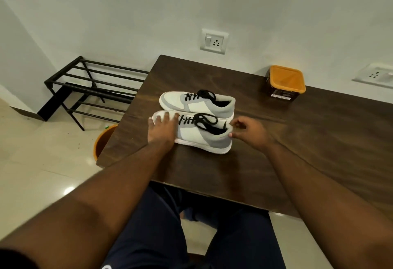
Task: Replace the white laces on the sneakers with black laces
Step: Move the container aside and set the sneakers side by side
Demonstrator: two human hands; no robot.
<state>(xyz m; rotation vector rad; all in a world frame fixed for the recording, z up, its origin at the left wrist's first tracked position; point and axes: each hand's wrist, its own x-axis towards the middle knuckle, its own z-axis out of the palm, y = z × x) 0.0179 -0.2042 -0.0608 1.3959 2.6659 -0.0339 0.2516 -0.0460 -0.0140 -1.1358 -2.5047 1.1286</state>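
Observation:
Two white-and-grey sneakers lie side by side on a dark wooden table [297,132], toes pointing left. Both carry black laces [192,119]. My left hand [162,129] rests flat with straight fingers on the toe of the near sneaker [202,137]. My right hand [247,132] is at that sneaker's heel, thumb and fingers loosely curled and touching the heel collar. The far sneaker [191,102] lies just behind it, untouched. No white laces are in view.
A brown tub with an orange lid [286,81] stands at the back of the table near the wall. A black metal shoe rack [95,85] stands on the floor to the left. An orange bin [104,141] sits under the table's left edge.

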